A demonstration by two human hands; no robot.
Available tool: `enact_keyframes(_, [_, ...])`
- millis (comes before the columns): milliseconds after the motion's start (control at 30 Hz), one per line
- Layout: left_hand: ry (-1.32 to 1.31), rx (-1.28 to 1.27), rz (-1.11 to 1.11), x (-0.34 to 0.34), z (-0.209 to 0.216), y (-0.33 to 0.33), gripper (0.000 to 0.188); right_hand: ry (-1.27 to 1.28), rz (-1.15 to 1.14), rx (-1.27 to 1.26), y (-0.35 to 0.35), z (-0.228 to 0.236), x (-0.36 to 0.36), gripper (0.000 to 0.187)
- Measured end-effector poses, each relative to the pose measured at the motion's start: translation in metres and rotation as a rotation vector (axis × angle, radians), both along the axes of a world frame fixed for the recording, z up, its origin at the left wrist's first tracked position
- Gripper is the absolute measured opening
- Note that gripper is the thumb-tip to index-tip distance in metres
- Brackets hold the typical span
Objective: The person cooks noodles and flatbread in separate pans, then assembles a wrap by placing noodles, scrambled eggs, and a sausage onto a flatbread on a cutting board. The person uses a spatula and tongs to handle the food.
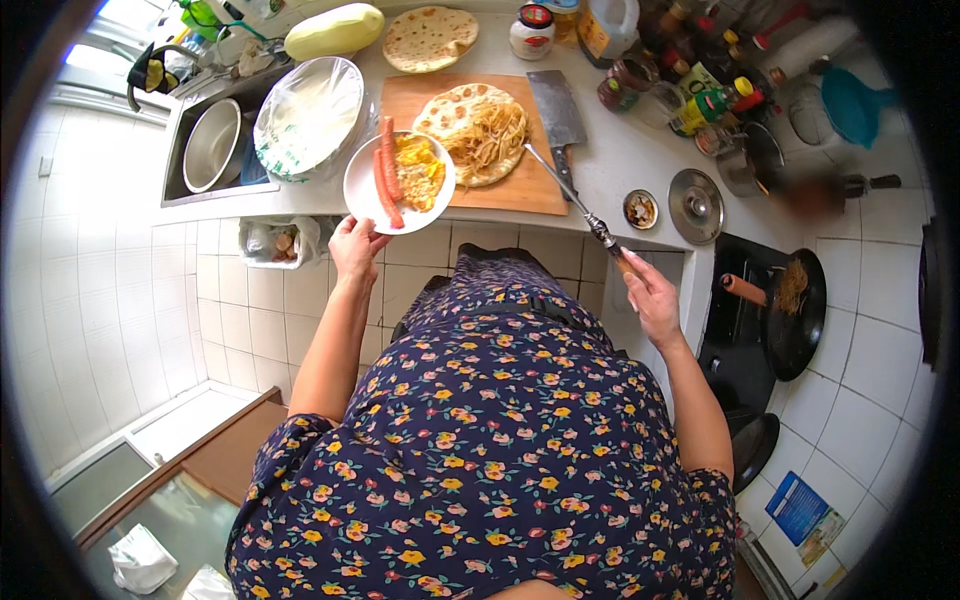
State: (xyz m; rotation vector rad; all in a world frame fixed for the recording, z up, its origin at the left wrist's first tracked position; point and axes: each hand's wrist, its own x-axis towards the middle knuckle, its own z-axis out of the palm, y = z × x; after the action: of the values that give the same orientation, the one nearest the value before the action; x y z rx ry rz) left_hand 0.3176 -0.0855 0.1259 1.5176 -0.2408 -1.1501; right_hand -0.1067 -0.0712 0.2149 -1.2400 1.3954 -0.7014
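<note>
My left hand [355, 248] grips the near rim of a white plate [357, 200]. On the plate lie two reddish sausages [384, 178] beside scrambled egg [418, 172]. In my right hand [653, 297] is a long slim metal utensil [598, 226] with a patterned dark grip. Its far end reaches the edge of the browned shreds [494, 140] and its head cannot be made out. Those shreds are heaped over the right part of a round flatbread [447, 106], flat on a wooden cutting board [520, 198]. A cleaver [558, 108] lies at the board's right edge.
Another flatbread [430, 38] and a pale green gourd [334, 30] lie at the back. A plastic-covered bowl [310, 115] stands beside the sink [176, 185]. Bottles [710, 108] crowd the back right. A metal lid [695, 206] is near the stove, where a pan [812, 325] holds shreds.
</note>
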Motion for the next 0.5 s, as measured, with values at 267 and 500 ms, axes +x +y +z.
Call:
enact_keyframes(267, [0.051,-0.01,0.12,0.037,-0.004,0.019,0.021,-0.088,-0.024,0.37,-0.023,-0.024,0.027,0.035])
enact_keyframes(500, [0.084,-0.005,0.115,0.048,-0.01,0.014,0.022,-0.491,-0.105,0.644,-0.021,-0.011,0.033,0.039])
